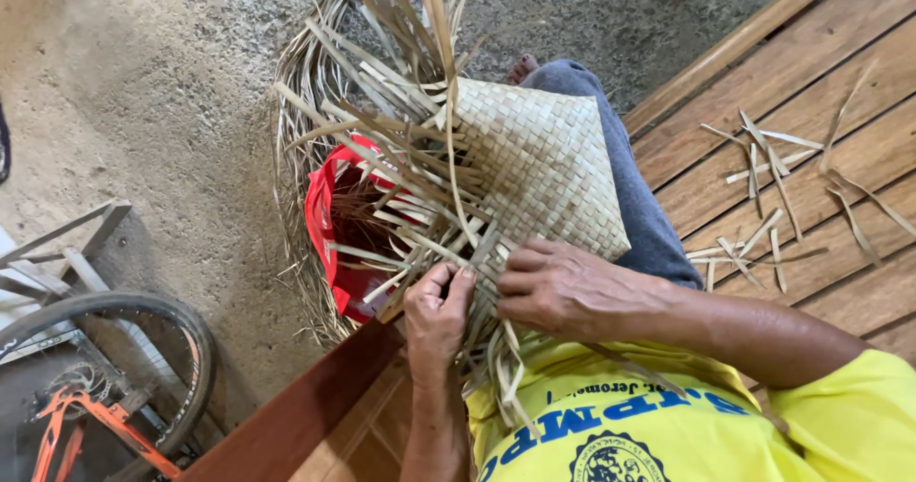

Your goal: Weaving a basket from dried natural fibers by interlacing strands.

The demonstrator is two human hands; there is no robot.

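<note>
Head view, near to far: plank wooden porch (840, 282) strewn with cut leaf strips (763, 172); two hands, left hand (437, 310) pinching a loose strand, right hand (563, 286) pressed flat on one diamond-checked woven palm mat (539, 162) across the lap; beyond, one red bag (334, 253), rough concrete floor (143, 91), one bicycle wheel (114, 348).

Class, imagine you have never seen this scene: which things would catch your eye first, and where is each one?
First, the half-woven mat of pale flat strips at the centre, lying across the person's lap, with loose strips fanning out up and to the left. The left hand pinches a strip at its near edge while the right hand rests flat on the weave. A red bag shows beneath the strips, and a bicycle wheel sits at the lower left.
</note>
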